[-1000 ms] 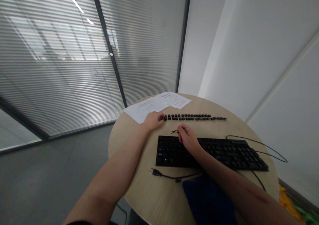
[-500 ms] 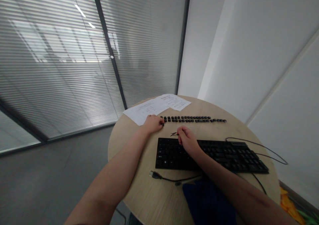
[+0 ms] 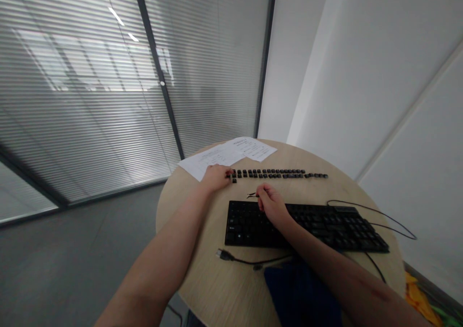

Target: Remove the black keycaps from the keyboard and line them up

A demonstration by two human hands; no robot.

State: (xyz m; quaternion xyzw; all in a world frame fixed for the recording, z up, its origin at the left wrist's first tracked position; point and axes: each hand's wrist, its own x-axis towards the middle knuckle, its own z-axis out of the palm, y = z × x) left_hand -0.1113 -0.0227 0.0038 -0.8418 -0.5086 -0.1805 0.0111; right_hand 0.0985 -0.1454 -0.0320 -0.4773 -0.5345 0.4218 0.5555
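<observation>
Shifted since the earlier frame: my left hand [image 3: 217, 176] is a little further left, and a single keycap [image 3: 234, 180] now shows clear of it, just on the near side of the two rows of keycaps [image 3: 292, 176]. Left fingers are curled over the left end of the rows, at a dark cap; I cannot tell whether they pinch it or only touch it. Right hand [image 3: 270, 201] shows no clear shift; its fingers are pressed together on a thin two-pronged tool [image 3: 251, 195], prongs pointing left, apart from the caps, probably parked so the left can work alone. Keyboard [image 3: 318, 221] lies lengthwise on the worktop [image 3: 224, 288], nearer me than the rows, partly beneath my right hand and forearm. Small gaps between most caps presumably keep them easy to pick singly. Papers [image 3: 217, 158] lie beyond my left hand, likely leaving the middle for the caps.
</observation>
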